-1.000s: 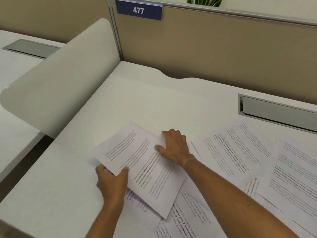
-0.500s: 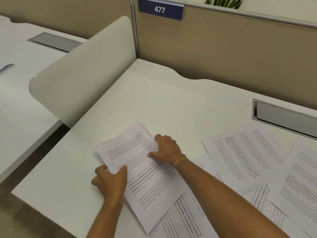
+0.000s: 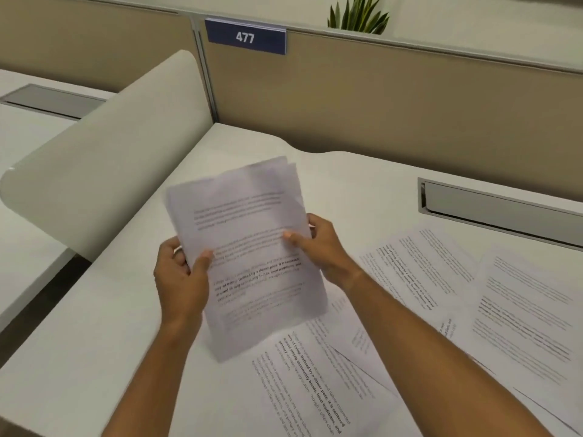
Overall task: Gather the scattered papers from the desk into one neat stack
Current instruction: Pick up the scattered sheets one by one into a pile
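A small bundle of printed sheets (image 3: 246, 244) is lifted off the white desk (image 3: 94, 357) and tilted toward me. My left hand (image 3: 181, 279) grips its left edge, thumb on the front. My right hand (image 3: 321, 247) grips the right edge, thumb on the print. The bundle's top edges are slightly fanned. Several loose printed papers lie spread on the desk: one (image 3: 309, 383) in front of the bundle, one (image 3: 419, 269) to the right, another (image 3: 530, 313) at the far right, overlapping each other.
A rounded off-white side divider (image 3: 104, 171) stands at the desk's left. A tan partition (image 3: 378, 105) with a blue "477" plate (image 3: 245, 37) closes the back. A metal cable slot (image 3: 498, 206) sits in the desk at back right. A neighbouring desk (image 3: 22, 146) lies left.
The sheets lay flat on the desk under both hands; now both hands have lifted them up and hold them by the side edges. The view has shifted right.
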`<action>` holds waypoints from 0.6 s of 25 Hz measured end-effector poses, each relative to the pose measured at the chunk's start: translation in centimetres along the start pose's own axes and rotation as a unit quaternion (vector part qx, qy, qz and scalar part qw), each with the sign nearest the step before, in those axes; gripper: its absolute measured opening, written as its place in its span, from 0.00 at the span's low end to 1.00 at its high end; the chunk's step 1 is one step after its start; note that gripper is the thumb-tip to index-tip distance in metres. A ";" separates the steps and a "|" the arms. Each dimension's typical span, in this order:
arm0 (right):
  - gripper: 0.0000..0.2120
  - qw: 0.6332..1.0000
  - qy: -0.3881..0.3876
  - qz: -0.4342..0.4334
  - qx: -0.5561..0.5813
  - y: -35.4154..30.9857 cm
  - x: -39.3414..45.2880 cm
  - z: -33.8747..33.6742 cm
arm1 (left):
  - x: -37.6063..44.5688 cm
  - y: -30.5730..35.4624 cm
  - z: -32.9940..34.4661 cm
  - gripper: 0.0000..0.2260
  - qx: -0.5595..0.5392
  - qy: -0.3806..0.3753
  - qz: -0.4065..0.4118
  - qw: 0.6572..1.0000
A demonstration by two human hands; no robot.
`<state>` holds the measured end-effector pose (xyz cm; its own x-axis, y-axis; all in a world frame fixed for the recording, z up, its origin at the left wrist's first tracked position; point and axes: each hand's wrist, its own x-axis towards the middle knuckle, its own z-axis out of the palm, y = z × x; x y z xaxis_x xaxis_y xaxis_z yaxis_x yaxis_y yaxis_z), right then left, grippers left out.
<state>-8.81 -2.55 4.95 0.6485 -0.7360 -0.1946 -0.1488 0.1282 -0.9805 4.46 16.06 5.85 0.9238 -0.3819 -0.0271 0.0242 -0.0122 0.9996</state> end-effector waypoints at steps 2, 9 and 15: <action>0.13 0.999 0.019 -0.042 0.018 -1.6 -0.6 -1.8 | 0.8 1.9 1.8 0.15 -0.013 -0.054 0.037 0.998; 0.15 0.990 0.092 -0.106 0.029 -3.9 -2.8 -7.1 | 1.4 3.6 7.3 0.14 -0.054 -0.164 0.092 0.981; 0.11 0.992 0.115 -0.048 -0.019 -0.3 -4.6 -8.6 | 0.6 0.1 9.3 0.08 -0.013 -0.210 0.028 0.977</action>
<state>-18.18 -4.90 6.33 0.4742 -0.8763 -0.0854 -0.1252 0.0289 -0.9917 1.40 7.22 5.91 0.6852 -0.7275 0.0354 -0.0072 0.0418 0.9991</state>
